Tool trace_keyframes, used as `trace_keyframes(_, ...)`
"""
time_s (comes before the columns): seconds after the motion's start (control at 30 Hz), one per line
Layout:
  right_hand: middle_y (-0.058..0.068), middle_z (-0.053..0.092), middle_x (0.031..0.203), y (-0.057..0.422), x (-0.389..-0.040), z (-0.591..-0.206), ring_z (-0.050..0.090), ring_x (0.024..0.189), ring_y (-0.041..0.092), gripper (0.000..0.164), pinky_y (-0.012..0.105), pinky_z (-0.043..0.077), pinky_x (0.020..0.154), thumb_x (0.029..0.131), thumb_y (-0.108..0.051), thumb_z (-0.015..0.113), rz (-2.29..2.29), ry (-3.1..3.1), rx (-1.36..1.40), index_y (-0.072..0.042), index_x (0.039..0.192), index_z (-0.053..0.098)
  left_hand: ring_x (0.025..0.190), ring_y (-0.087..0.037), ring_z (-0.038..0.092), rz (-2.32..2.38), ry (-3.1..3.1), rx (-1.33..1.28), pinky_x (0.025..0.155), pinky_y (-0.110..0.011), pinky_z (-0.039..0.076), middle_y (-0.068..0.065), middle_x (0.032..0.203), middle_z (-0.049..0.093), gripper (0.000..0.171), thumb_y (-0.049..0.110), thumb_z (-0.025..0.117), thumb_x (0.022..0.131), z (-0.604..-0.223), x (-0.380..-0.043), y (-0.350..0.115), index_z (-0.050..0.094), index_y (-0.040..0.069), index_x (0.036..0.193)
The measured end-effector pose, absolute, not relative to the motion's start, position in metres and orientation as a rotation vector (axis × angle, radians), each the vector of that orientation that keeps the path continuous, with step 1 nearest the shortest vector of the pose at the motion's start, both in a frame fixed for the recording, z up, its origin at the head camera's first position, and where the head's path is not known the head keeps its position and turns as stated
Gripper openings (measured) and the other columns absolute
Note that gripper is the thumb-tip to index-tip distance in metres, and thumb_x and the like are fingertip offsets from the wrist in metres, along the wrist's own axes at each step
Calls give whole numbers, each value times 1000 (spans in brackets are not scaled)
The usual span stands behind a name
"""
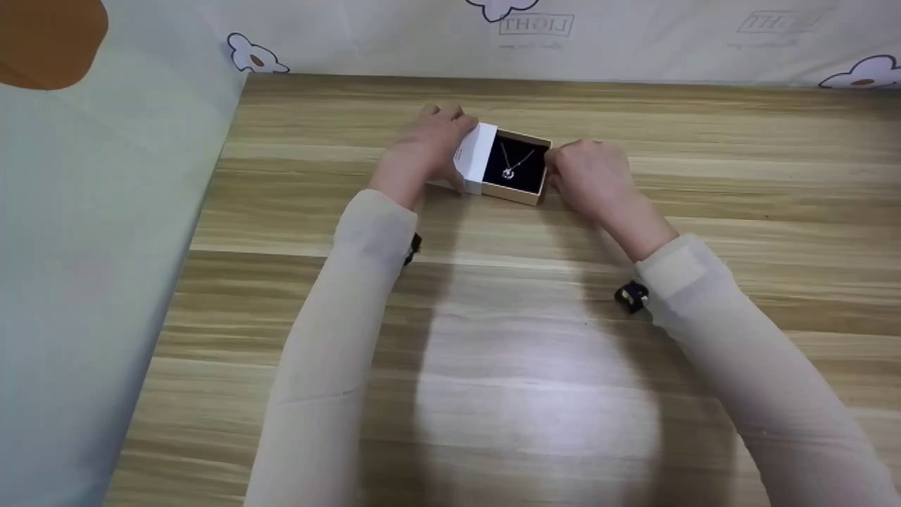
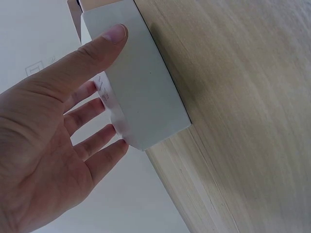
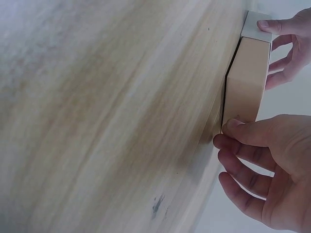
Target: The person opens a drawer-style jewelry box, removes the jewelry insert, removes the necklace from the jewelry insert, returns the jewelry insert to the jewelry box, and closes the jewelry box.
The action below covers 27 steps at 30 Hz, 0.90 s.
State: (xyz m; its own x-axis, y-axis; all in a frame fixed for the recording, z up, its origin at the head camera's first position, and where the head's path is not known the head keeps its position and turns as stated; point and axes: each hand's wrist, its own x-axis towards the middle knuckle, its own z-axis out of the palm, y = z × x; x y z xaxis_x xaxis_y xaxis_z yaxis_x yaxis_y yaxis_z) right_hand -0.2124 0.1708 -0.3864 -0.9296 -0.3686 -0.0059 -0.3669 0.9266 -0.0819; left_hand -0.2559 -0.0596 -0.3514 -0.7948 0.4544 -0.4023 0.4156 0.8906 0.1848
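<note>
A small sliding jewellery box lies near the table's far side in the head view. Its white outer sleeve (image 1: pixel 479 156) is at the left, and its brown drawer (image 1: pixel 510 195) sticks out to the right. On the drawer's black lining rests a necklace (image 1: pixel 508 172) with a fine chain and a small round pendant. My left hand (image 1: pixel 431 146) holds the sleeve, thumb along the near side (image 2: pixel 141 82) and fingertips at the opposite edge. At the drawer's outer end, my right hand (image 1: pixel 593 174) pinches the brown wall (image 3: pixel 247 77) between thumb and index finger, the other fingers loosely bent.
Wood-grain tabletop (image 1: pixel 535 394) spreads toward me. Behind it hangs a pale cloth (image 1: pixel 394 39) with flower prints, and similar fabric covers the left side. A small black device (image 1: pixel 632 296) sits at my right wrist.
</note>
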Motion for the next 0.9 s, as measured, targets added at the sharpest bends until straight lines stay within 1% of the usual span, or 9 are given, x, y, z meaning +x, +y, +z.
trace_keyframes(0.3,19,73,90,170,-213,-385,69,83,41,11,58,54,64,92,-16,66,-113,3049,-584,-6,88,68,144,-35,29,137,2608,623,121,-44,30,-12,157,32,90,28,83,81,-351,-256,-59,32,12,154)
trace_keyframes(0.67,18,73,93,170,-213,-385,69,86,41,12,57,55,67,93,-17,65,-121,3032,-556,-6,91,70,145,-36,28,105,2602,646,122,-44,30,-12,158,31,93,31,82,82,-351,-258,-59,30,11,156)
trace_keyframes(0.9,19,72,89,172,-213,-385,68,84,42,12,58,54,66,91,-15,62,-124,3045,-551,-4,88,68,144,-37,30,96,2611,648,121,-45,31,-13,157,33,91,31,82,82,-351,-257,-59,31,11,155)
